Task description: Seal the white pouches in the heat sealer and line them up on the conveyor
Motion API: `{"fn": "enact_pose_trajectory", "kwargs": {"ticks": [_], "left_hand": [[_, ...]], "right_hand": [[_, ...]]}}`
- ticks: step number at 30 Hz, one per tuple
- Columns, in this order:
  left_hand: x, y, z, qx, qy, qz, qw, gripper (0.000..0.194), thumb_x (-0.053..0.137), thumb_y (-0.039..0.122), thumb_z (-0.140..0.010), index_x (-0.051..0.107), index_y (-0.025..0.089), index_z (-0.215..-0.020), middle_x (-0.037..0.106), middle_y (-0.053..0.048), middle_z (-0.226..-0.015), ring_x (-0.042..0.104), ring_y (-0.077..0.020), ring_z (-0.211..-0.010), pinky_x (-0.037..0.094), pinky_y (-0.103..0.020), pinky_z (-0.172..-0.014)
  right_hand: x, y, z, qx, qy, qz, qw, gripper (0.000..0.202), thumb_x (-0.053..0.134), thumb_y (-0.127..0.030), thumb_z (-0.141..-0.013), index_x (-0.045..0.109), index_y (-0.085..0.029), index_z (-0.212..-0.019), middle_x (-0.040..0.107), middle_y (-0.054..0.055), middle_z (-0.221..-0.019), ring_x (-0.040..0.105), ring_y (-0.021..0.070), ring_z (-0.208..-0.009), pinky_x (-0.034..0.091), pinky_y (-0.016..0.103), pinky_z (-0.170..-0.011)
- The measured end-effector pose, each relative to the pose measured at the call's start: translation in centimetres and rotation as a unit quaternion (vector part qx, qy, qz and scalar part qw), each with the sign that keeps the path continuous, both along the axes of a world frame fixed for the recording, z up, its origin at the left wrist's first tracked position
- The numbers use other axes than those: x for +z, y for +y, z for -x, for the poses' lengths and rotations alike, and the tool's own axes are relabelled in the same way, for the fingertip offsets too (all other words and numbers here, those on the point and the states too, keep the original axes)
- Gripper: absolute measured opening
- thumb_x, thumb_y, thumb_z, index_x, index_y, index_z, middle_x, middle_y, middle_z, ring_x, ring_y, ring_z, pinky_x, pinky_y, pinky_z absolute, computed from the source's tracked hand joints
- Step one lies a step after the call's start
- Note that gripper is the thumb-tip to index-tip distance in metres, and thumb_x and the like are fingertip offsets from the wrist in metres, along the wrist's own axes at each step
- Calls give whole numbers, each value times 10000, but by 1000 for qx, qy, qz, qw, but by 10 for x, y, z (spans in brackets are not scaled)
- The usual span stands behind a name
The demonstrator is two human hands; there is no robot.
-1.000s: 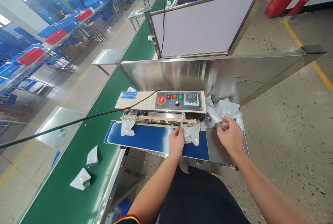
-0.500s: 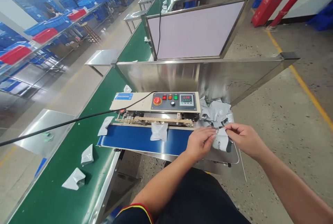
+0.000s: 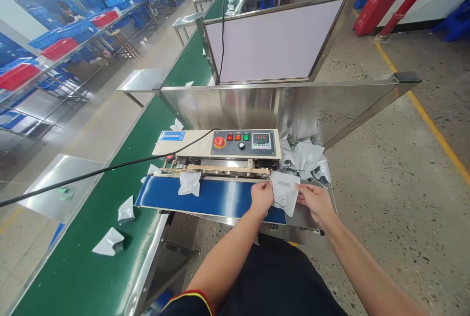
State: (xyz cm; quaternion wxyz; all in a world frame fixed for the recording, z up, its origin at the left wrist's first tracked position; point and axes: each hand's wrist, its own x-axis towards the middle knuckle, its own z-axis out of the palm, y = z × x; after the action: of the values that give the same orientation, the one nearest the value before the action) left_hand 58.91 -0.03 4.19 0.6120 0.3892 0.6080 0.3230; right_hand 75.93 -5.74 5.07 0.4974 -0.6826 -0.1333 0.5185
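Grip: left hand (image 3: pixel 261 197), right hand (image 3: pixel 315 201) share one pouch (image 3: pixel 284 191) | blue belt (image 3: pixel 216 197): one pouch | green conveyor (image 3: pixel 110 237): two

Left hand (image 3: pixel 261 197), right hand (image 3: pixel 314 202) pinch white pouch (image 3: pixel 284 191) over blue belt (image 3: pixel 220 198), beside sealer (image 3: pixel 216 146).

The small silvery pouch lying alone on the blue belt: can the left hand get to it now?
Probably not at once: the left hand grips a pouch together with the right hand. Nothing blocks the way to the small silvery pouch.
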Motion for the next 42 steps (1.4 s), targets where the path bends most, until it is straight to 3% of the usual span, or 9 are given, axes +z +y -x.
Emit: {"fn": "enact_pose_trajectory", "kwargs": {"ticks": [5, 8, 12, 15, 19, 23, 26, 32, 42], "left_hand": [[3, 10, 34, 62, -44, 18, 997, 510, 807, 642, -859, 808, 137, -788, 742, -65, -737, 657, -223, -746, 555, -323, -728], [14, 1, 62, 135, -46, -2, 990, 502, 816, 614, -915, 855, 129, -1037, 841, -145, -1028, 764, -294, -991, 617, -395, -914], [30, -24, 85, 258, 40, -125, 957, 538, 794, 614, -986, 790, 170, -1290, 793, -181, -1331, 740, -307, -1250, 585, -437, -1111], [42, -42, 80, 197, 58, -211, 956, 478, 690, 624, -1065, 796, 184, -1218, 808, -159, -1199, 767, -280, -1125, 620, -421, -1030], [56, -43, 43, 19, 25, -275, 961, 423, 591, 543, -1134, 834, 198, -1158, 832, -153, -1107, 789, -276, -1027, 650, -435, -978], [62, -26, -2, -42, 27, -323, 945, 458, 627, 506, -1104, 770, 215, -1428, 778, -176, -1433, 715, -337, -1354, 553, -540, -1221], [56, -20, -22, -101, 3, -287, 952, 439, 651, 506, -1078, 815, 211, -1360, 798, -162, -1411, 718, -348, -1356, 539, -518, -1228], [22, -35, -26, -146, -47, -102, 983, 418, 766, 542, -970, 885, 166, -1110, 863, -134, -1019, 768, -273, -880, 621, -363, -834], [-1, 3, -10, 51, -11, 45, 998, 248, 897, 411, -830, 893, 164, -846, 806, -73, -808, 693, -220, -751, 586, -361, -817]], "right_hand": [[-3, 41, 8, 110, -27, 13, 993, 387, 971, -552, -727, 770, -225, -778, 779, 96, -763, 784, 321, -712, 731, 496, -703], [-3, 75, -13, 122, -188, 23, 974, 335, 818, -518, -843, 827, -200, -949, 815, 137, -927, 795, 349, -868, 697, 551, -867], [-5, 132, -52, 76, -431, -13, 899, 467, 700, -332, -792, 813, -150, -1207, 770, 221, -1328, 707, 402, -1239, 523, 585, -1152], [2, 150, -65, 114, -480, -43, 869, 326, 623, -337, -828, 817, -173, -1032, 791, 206, -1299, 713, 377, -1220, 515, 529, -1147], [37, 106, -67, 100, -504, -65, 856, 288, 617, -443, -892, 798, -235, -974, 835, 128, -1078, 746, 315, -943, 570, 445, -980], [78, 25, -63, 119, -515, -90, 844, 319, 652, -561, -903, 780, -269, -912, 788, 90, -831, 707, 286, -764, 564, 387, -758], [87, -15, -54, 197, -427, -111, 876, 360, 680, -626, -880, 785, -282, -896, 800, 63, -833, 724, 284, -766, 590, 368, -721], [51, -36, -32, 113, -242, -76, 961, 487, 776, -746, -815, 796, -262, -868, 807, 74, -829, 776, 317, -788, 669, 400, -725], [0, -4, -18, -25, -44, -23, 998, 683, 1031, -565, -543, 628, -277, -1013, 774, 20, -705, 740, 269, -618, 683, 394, -587]]}}
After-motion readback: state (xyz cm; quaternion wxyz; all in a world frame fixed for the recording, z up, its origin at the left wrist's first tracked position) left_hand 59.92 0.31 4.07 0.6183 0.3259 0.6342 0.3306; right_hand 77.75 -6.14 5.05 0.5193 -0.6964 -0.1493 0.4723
